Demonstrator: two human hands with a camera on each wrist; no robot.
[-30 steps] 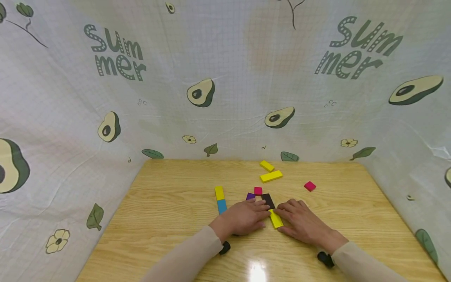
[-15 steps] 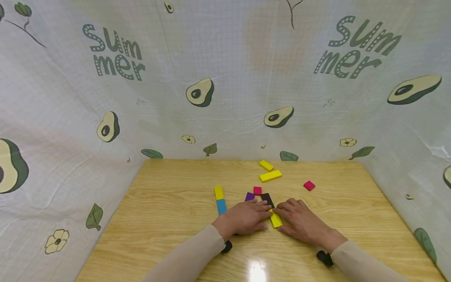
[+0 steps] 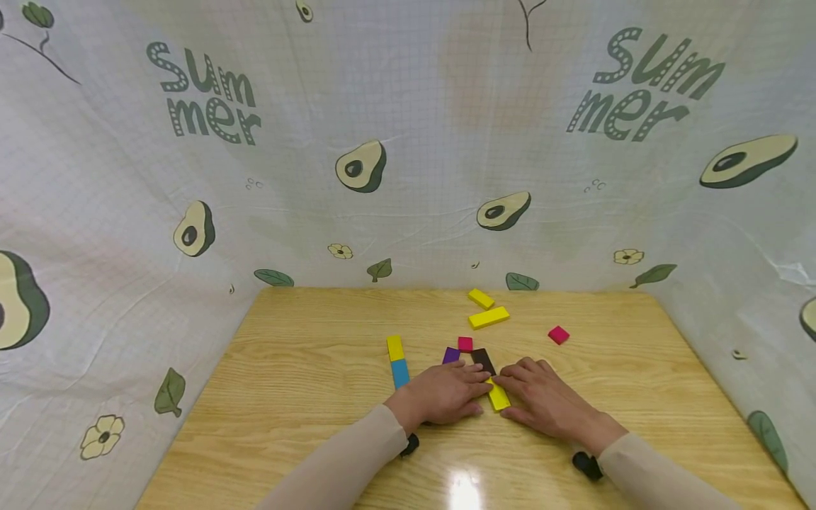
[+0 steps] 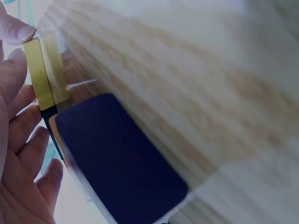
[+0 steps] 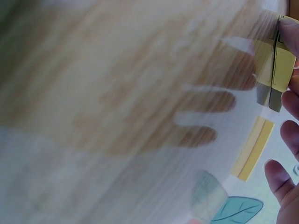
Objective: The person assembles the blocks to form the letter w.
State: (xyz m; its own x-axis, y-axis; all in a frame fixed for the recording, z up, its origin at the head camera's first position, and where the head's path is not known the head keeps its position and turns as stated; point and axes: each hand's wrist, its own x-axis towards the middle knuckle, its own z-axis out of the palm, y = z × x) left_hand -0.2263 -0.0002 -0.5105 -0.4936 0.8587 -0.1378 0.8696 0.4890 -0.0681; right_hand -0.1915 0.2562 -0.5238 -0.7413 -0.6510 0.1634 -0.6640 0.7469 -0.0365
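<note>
A yellow block (image 3: 499, 395) lies end to end with a black block (image 3: 482, 360) on the wooden table, both slanting the same way. My right hand (image 3: 542, 400) holds the yellow block from its right side, thumb at the near end and index finger by the far end. From the other side, my left hand (image 3: 440, 393) lies with fingers extended to where the two blocks meet. A purple block (image 3: 451, 355) shows just beyond the left hand, partly covered by it. Beside it sits a small pink block (image 3: 465, 344).
Left of the hands, a yellow block (image 3: 395, 347) adjoins a blue block (image 3: 399, 372), partly behind the left wrist. Farther back lie a long yellow block (image 3: 489, 317) and a shorter yellow block (image 3: 481, 298). Another pink block (image 3: 558, 335) is at right. Printed cloth (image 3: 421, 234) surrounds the table.
</note>
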